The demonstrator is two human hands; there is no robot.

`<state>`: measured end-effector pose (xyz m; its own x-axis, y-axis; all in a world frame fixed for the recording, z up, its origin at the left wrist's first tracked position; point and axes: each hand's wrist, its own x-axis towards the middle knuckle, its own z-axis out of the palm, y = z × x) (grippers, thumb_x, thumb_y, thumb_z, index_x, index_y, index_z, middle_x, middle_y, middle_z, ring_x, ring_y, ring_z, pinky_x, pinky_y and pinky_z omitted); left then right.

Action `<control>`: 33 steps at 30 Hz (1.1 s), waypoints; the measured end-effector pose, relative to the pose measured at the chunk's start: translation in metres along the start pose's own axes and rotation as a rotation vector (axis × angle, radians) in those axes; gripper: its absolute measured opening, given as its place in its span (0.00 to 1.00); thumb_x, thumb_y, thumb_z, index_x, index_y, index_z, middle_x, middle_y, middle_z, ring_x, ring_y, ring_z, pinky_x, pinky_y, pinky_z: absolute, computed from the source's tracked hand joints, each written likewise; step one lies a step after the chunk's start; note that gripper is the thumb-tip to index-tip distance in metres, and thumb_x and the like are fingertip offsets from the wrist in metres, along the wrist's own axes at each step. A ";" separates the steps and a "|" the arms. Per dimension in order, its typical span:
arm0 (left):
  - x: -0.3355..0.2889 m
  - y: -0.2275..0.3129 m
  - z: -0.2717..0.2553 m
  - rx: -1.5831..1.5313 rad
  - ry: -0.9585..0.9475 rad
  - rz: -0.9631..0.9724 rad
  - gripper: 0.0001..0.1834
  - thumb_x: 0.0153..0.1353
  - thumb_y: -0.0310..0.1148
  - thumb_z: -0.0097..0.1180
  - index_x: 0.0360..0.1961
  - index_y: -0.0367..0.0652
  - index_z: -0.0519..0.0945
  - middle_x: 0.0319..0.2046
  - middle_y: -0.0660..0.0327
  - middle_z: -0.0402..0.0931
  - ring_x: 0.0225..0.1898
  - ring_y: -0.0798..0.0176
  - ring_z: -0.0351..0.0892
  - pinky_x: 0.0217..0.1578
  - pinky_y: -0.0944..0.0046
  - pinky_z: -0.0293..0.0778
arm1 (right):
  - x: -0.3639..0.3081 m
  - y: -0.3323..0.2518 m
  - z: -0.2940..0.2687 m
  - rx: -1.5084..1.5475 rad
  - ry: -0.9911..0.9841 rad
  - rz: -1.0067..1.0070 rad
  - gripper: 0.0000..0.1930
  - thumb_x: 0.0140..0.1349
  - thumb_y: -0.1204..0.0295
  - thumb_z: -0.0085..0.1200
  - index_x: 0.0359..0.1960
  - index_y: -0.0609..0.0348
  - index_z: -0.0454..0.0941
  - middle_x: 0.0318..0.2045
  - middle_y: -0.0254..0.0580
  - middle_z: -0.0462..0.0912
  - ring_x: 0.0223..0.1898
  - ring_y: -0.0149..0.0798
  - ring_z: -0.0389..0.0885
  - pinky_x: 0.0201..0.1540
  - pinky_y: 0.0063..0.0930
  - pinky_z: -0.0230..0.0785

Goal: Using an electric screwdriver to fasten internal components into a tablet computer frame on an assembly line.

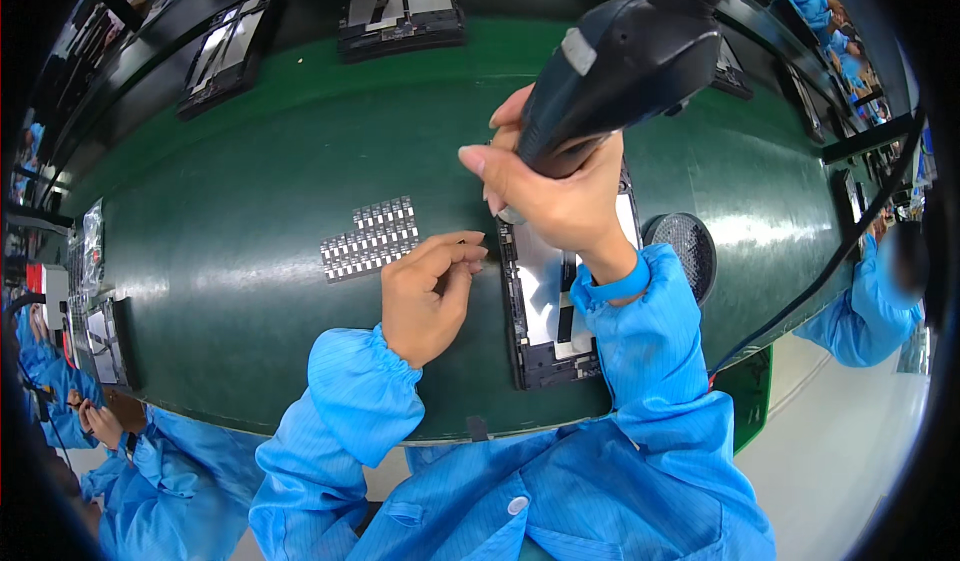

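My right hand [565, 186] is wrapped round a bulky black electric screwdriver [620, 66], held upright over the top left corner of an opened tablet [540, 301]. The tool's tip is mostly hidden behind my hand. Beside the tablet's left edge, my left hand [428, 296] has its fingers curled and their tips drawn together; whatever they may pinch is too small to make out. Just left of that hand lies a sheet of small black-and-white pieces [370, 241] in rows. The tablet lies flat, its silver inside facing up, partly covered by my right forearm.
A round black dish [682, 253] stands right of the tablet. A black cable [820, 286] crosses the bench's right side. More opened tablets [402, 11] rest along the back ledge, with another device [108, 343] at the far left. Co-workers in blue sit on both sides.
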<state>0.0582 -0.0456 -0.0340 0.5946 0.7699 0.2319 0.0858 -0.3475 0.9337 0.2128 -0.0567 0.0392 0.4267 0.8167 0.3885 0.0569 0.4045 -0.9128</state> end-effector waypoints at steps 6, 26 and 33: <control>-0.001 0.004 -0.001 0.066 -0.022 0.020 0.10 0.52 0.15 0.49 0.34 0.33 0.80 0.39 0.54 0.80 0.32 0.61 0.82 0.32 0.68 0.78 | -0.005 0.008 0.001 -0.081 -0.004 -0.022 0.10 0.43 0.79 0.65 0.24 0.64 0.73 0.12 0.29 0.73 0.15 0.18 0.66 0.18 0.15 0.58; -0.019 0.011 0.038 0.501 -0.354 0.789 0.24 0.44 0.35 0.68 0.42 0.34 0.77 0.45 0.50 0.76 0.48 0.48 0.75 0.52 0.53 0.70 | -0.062 -0.047 -0.087 0.301 0.045 -0.087 0.30 0.51 0.58 0.64 0.47 0.67 0.64 0.19 0.40 0.74 0.20 0.32 0.74 0.23 0.22 0.67; 0.157 -0.020 0.031 0.752 -0.230 0.632 0.19 0.50 0.32 0.63 0.43 0.36 0.77 0.45 0.46 0.75 0.49 0.45 0.74 0.51 0.52 0.70 | -0.082 -0.024 -0.092 0.219 -0.014 0.150 0.28 0.51 0.63 0.63 0.48 0.66 0.64 0.21 0.43 0.75 0.21 0.33 0.75 0.24 0.24 0.68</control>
<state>0.1744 0.0661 -0.0250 0.8385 0.2328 0.4927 0.1357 -0.9648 0.2251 0.2600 -0.1715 0.0182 0.4028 0.8792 0.2545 -0.2033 0.3570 -0.9117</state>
